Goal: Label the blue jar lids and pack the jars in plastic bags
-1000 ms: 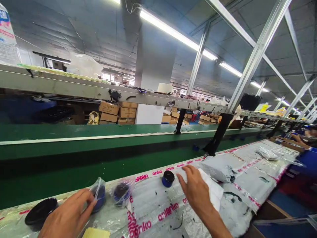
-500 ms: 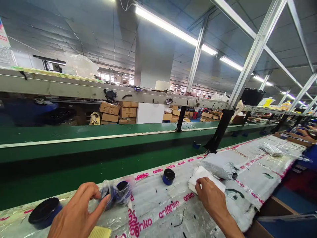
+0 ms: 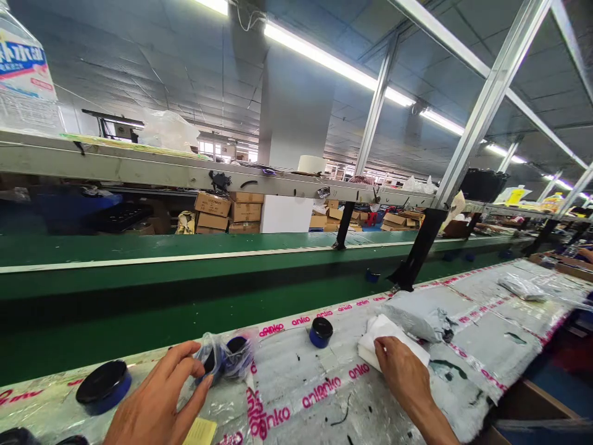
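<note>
left hand [image 3: 162, 395], now loosened, fingers parted, beside a blue, black-topped round container in clear plastic film [image 3: 211, 362], which thus rests wrapped near its similarly bagged twin [image 3: 237, 352]; right hand [image 3: 407, 374], now down on a folded white stack [image 3: 384, 324], grip unclear.

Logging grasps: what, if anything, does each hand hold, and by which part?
Grip cannot be told: left fingers are at the side of a bagged jar, right fingers on top of the white sheets.
</note>
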`<action>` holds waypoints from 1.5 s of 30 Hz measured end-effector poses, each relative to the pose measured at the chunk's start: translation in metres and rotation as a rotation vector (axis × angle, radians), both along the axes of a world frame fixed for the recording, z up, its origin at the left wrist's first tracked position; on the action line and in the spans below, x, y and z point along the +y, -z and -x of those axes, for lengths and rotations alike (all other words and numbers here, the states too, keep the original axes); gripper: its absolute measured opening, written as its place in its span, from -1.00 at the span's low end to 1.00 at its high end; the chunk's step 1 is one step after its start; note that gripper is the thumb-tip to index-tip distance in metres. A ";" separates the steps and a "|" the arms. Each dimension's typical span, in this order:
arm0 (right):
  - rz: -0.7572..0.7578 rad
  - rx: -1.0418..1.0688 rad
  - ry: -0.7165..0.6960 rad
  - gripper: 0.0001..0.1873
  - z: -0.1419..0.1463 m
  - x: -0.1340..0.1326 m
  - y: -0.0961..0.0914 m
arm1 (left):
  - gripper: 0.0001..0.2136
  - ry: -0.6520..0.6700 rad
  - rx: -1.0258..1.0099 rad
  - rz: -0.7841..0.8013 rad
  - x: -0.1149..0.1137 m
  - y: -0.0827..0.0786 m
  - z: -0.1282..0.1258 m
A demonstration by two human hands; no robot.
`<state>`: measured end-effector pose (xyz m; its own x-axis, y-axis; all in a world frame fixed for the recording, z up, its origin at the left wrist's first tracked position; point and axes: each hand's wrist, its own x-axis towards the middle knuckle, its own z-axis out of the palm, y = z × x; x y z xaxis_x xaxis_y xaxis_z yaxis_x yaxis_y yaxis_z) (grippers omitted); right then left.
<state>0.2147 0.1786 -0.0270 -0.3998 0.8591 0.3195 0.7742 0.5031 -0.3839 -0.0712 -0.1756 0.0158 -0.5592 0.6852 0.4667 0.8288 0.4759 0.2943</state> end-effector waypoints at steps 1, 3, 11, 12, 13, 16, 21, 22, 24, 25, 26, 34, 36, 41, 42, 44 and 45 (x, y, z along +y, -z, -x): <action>0.034 0.039 0.016 -0.66 -0.002 0.003 0.000 | -0.69 0.001 0.004 0.004 0.000 0.000 0.000; 0.119 0.132 0.030 -0.66 -0.004 0.010 0.000 | -0.69 0.003 0.014 0.003 -0.001 0.000 -0.001; 0.443 0.658 -0.068 -0.47 -0.004 0.008 -0.015 | -0.70 0.059 0.051 -0.079 0.003 -0.003 -0.010; 0.511 0.770 -0.080 -0.48 -0.002 0.002 -0.022 | -0.71 0.071 0.069 -0.110 0.005 -0.004 -0.012; 0.582 0.875 -0.088 -0.49 0.001 -0.005 -0.029 | -0.74 0.083 0.082 -0.144 0.007 -0.006 -0.014; 0.765 1.012 -0.172 -0.51 0.023 -0.035 -0.057 | -0.82 0.143 0.016 -0.251 0.019 -0.016 -0.030; 0.981 0.892 -0.582 -0.56 0.097 -0.112 -0.089 | -0.73 0.319 -0.614 -0.330 0.046 -0.043 -0.061; 1.055 0.861 -0.665 -0.56 0.114 -0.129 -0.092 | -0.67 0.320 -0.776 -0.397 0.048 -0.047 -0.061; 1.251 0.790 -0.826 -0.55 0.146 -0.163 -0.096 | -0.63 0.353 -1.064 -0.570 0.044 -0.050 -0.051; 1.356 0.740 -0.899 -0.55 0.162 -0.179 -0.096 | -0.64 0.366 -1.144 -0.646 0.037 -0.050 -0.044; 1.454 0.680 -0.961 -0.54 0.176 -0.192 -0.096 | -0.66 0.381 -1.189 -0.700 0.027 -0.049 -0.035; 0.760 0.197 -1.241 -0.73 0.279 -0.242 -0.077 | -0.85 -0.137 -0.647 -0.329 -0.075 -0.030 0.040; 0.264 0.074 -1.247 -0.87 0.300 -0.247 -0.075 | -0.91 -0.259 -0.513 -0.268 -0.090 -0.029 0.056; -0.200 -0.027 -1.280 -0.80 0.345 -0.265 -0.081 | -0.77 -0.471 -0.166 0.009 -0.106 -0.039 0.090; -0.263 -0.045 -1.275 -0.77 0.353 -0.269 -0.081 | -0.73 -0.509 -0.125 0.067 -0.105 -0.041 0.096; -0.357 -0.083 -1.255 -0.75 0.367 -0.277 -0.078 | -0.71 -0.583 -0.070 0.174 -0.101 -0.041 0.107; -0.389 -0.103 -1.240 -0.75 0.372 -0.280 -0.074 | -0.74 -0.617 -0.055 0.225 -0.099 -0.040 0.112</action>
